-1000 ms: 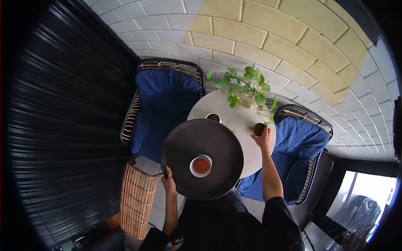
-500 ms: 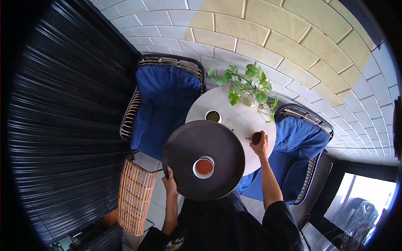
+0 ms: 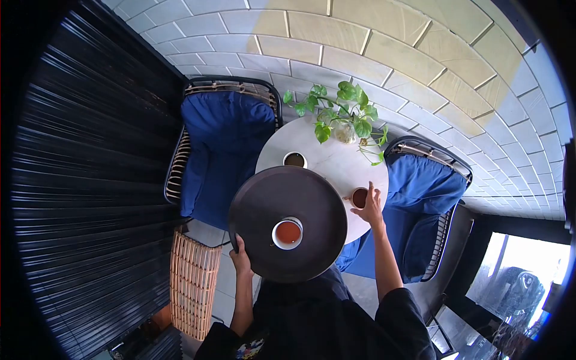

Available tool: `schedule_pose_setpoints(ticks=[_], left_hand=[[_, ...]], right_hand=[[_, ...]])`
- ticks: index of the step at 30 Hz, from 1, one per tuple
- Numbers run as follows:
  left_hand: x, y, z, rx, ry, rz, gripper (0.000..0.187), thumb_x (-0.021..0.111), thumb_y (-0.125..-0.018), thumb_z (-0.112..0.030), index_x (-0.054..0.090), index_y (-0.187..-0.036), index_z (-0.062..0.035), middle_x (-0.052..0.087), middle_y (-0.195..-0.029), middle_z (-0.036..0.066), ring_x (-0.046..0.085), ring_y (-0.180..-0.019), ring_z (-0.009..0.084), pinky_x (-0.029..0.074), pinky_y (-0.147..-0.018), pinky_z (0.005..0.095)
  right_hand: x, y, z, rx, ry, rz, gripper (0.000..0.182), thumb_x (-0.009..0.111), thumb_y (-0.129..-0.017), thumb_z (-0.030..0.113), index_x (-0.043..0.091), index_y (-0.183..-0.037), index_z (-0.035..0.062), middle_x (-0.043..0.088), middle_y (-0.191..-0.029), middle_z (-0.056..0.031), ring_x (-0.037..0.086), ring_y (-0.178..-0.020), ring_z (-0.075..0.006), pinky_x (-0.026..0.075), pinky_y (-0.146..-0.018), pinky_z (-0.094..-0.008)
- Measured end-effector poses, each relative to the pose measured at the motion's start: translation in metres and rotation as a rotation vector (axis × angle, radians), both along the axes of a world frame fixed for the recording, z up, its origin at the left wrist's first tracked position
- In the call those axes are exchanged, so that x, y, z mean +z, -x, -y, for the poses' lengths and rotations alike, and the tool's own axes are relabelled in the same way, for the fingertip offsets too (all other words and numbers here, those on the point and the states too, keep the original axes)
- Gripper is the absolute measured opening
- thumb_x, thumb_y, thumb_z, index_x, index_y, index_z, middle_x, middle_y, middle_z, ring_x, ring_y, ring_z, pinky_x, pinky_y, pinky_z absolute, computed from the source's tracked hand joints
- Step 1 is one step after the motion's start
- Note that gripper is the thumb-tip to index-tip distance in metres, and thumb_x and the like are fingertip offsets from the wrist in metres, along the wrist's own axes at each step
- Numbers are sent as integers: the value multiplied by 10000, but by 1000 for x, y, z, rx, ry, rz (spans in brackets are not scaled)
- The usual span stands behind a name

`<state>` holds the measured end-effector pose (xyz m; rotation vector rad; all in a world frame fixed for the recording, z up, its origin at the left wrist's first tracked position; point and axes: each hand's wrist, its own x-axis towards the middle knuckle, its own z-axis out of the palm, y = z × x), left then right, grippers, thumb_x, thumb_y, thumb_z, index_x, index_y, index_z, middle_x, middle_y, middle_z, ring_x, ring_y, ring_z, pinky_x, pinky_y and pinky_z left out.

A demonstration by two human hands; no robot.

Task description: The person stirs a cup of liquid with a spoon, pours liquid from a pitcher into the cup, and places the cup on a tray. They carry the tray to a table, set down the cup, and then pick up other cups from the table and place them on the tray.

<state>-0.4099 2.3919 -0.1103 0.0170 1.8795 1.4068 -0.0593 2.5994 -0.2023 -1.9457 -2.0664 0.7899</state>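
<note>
A round dark tray (image 3: 258,204) is gripped at its left edge by my left hand (image 3: 240,258), thumb on top. On the tray stands a white cup (image 3: 288,233) of reddish-orange drink. Beyond it is a round white table (image 3: 333,159). My right hand (image 3: 370,207) is beside a cup of dark drink (image 3: 359,197) on the table's right side, its fingers spread around the near side of the cup. Another cup with a dark greenish drink (image 3: 294,160) stands on the table just past the tray's far rim.
A green plant in a glass vase (image 3: 345,132) stands at the table's back. Blue-cushioned chairs flank it, left (image 3: 225,150) and right (image 3: 420,198). A wicker seat (image 3: 193,287) is at lower left, black slatted panel (image 3: 96,180) beyond, brick wall (image 3: 336,54) behind.
My right hand's fingers have spread apart from the dark-drink cup, which now stands more exposed on the table. The whole view has shifted slightly, with the tray still in my left hand.
</note>
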Motion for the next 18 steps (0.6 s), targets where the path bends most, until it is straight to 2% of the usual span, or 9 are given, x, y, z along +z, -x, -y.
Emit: schedule_pose_setpoints(ticks=[4,7,9,11,13,15,17,18], left_hand=[[-6,1,-4,-16,37,-9,667,556,-909,-489,518,-1140,136,596,-1101,195,607,-993,248,499,-865,346],[-11,0,-7,-21,-4,20,650,557,-911,-481,525,-1134,129,602,-1083,183,612,-977,246,506,-848,347],[3,-7,-15,-29,-37,8,645,559,-911,-479,529,-1125,128,605,-1072,174,614,-969,243,510,-833,350],[7,-11,-20,-19,-7,5,638,561,-911,-476,533,-1119,126,606,-1072,174,615,-965,243,513,-826,349],[6,-10,-21,-7,24,2,632,562,-911,-473,537,-1113,125,606,-1072,174,617,-961,242,516,-820,349],[6,-6,-22,-55,59,120,675,596,-892,-464,384,-1333,1,474,-1287,139,511,-1150,241,463,-942,371],[12,-10,-24,-49,86,106,676,598,-891,-465,388,-1334,1,471,-1292,139,506,-1156,244,453,-950,374],[16,-12,-27,-45,109,93,677,600,-889,-465,392,-1335,1,469,-1297,139,500,-1162,247,444,-958,377]], right_hand=[[112,26,-7,24,-102,25,1167,893,-518,203,200,-1449,82,313,-1339,-297,402,-1182,-471,394,-972,-493],[184,52,-3,273,-226,-244,1015,865,-547,188,336,-1411,111,417,-1307,-219,460,-1162,-396,407,-980,-455],[195,68,1,545,-174,-406,996,864,-558,220,347,-1403,115,452,-1275,-217,469,-1160,-397,407,-984,-462],[200,92,15,669,-128,-422,997,872,-549,243,363,-1389,71,476,-1278,-178,481,-1167,-363,408,-996,-440],[195,114,31,705,-109,-425,979,867,-556,220,367,-1384,69,485,-1267,-176,490,-1160,-359,420,-988,-437],[184,129,38,747,-89,-429,961,861,-563,197,371,-1379,66,493,-1257,-174,499,-1153,-355,432,-980,-434],[176,139,42,712,-5,-431,943,836,-566,120,361,-1378,56,497,-1252,-169,523,-1125,-354,465,-940,-428],[173,139,43,690,-47,-419,864,816,-557,81,405,-1315,32,532,-1200,-176,564,-1063,-357,502,-876,-417]])
